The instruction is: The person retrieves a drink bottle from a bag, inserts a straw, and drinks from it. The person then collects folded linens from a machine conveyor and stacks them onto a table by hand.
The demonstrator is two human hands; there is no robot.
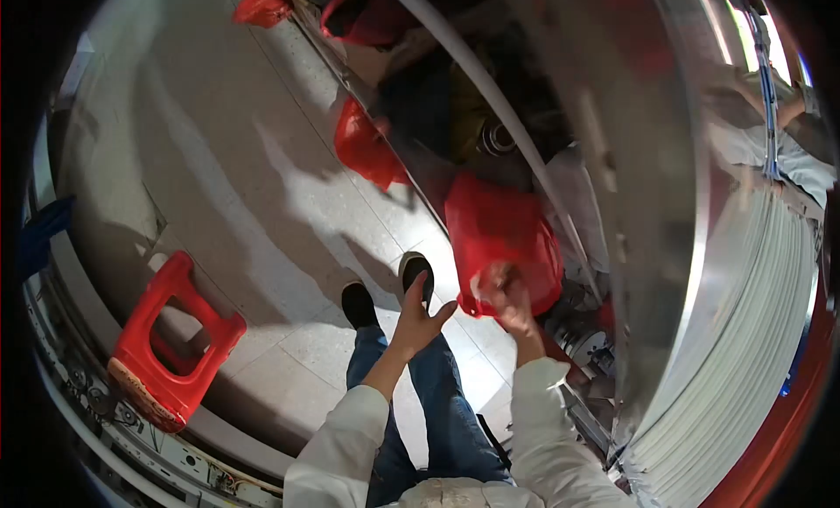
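r hand (505, 296) at bin (499, 221) edge – open flr (271, 193)

Workshop or factory aisle, apparently between machines. At eight o'clock, an exposed machine frame (188, 458) carries small dark wheels (79, 381); at three o'clock stands a polished metal casing (652, 202), with a white ribbed mass (744, 359) (strands or cloth, not distinguishable) at four o'clock. Bare mechanical parts (591, 346) show just beside the casing; floor tiles (219, 132) extend toward ten o'clock.
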